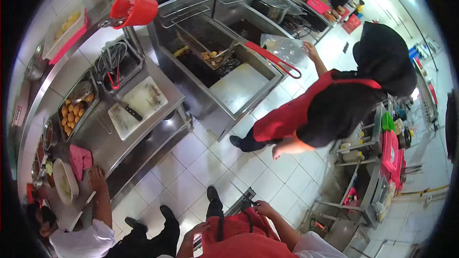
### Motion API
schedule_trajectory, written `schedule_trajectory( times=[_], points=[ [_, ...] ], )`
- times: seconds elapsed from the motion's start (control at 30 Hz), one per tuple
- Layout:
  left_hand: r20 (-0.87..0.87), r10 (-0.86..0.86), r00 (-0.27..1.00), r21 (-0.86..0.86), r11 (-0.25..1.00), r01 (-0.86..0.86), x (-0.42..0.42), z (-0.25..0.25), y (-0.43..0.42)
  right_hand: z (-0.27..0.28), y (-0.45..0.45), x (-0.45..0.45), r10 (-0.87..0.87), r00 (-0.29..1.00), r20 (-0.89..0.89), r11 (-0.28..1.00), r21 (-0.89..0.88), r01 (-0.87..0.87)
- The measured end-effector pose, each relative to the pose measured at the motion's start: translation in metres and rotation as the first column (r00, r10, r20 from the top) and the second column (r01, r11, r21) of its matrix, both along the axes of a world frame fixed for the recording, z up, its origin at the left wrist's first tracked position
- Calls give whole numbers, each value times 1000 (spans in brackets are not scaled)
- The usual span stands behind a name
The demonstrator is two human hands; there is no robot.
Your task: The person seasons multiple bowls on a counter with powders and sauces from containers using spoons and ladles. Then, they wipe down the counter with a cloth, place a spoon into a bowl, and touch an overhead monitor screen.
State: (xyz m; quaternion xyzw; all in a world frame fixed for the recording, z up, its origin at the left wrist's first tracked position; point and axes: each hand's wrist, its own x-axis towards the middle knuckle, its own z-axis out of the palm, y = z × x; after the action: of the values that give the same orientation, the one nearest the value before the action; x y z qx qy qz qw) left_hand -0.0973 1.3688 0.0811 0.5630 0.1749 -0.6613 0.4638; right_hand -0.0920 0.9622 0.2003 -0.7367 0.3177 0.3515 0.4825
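Observation:
At the bottom of the head view, a red apron (239,236) with dark straps is spread in front of my body. My left hand (198,230) is closed on its left edge. My right hand (261,208) is at the upper right edge, fingers curled on the fabric by a dark strap. Just beyond that hand, a narrow metal frame or edge (245,199) shows, partly covered by the apron.
A co-worker in a red apron (287,110) stands ahead by the deep fryer (224,110), holding a clear plastic bag (286,50). Another person's hand (97,178) rests on the left steel counter (107,148), near a knife (131,111) and cutting board (152,96). Shelving (356,162) stands right.

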Motion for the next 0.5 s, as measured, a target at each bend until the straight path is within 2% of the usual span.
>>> schedule_trajectory(
  times=[0.03,0.07,0.1,0.17,0.2,0.23,0.27,0.3,0.33,0.37,0.4,0.47,0.5],
  points=[
    [1,-21,1000,-3,1000,21,11,7,-2,-2,-6,-14,-101,994,-34,995,24,101],
    [22,-36,999,-39,999,37,21,14,-3,24,-10,-30,-307,948,-85,942,113,315],
    [40,-31,999,-73,997,34,35,26,-7,9,-16,-49,-327,942,-78,936,113,335],
    [42,-134,990,-43,990,136,47,36,-15,-37,-27,-92,-258,965,41,966,14,257],
    [89,-150,985,-6,989,151,48,33,-18,-55,-38,-116,31,958,284,999,-50,-18],
    [140,-173,975,29,985,170,52,31,-21,-45,-35,-116,-6,954,298,998,-58,25],
    [164,-120,979,-122,982,141,52,34,-15,-34,-34,-119,-237,967,94,969,-43,241],
    [90,-143,986,-38,988,147,57,41,-20,-22,-29,-119,-456,883,-115,890,-57,452],
    [108,-203,973,-62,976,210,61,42,-22,-22,-30,-126,-472,876,-95,882,-41,470],
    [126,-263,956,-83,958,275,60,32,-17,-11,-26,-125,-500,861,-90,865,-101,492],
    [140,-318,938,-79,940,331,61,26,-18,-23,-28,-134,-462,885,-67,881,-148,449],
    [-82,-263,961,67,961,268,62,8,-19,-40,-30,-149,-352,936,-32,906,-262,332],
    [-74,-308,949,75,947,313,64,-8,-9,-37,-33,-150,-280,960,-23,909,-327,257]
  ],
)
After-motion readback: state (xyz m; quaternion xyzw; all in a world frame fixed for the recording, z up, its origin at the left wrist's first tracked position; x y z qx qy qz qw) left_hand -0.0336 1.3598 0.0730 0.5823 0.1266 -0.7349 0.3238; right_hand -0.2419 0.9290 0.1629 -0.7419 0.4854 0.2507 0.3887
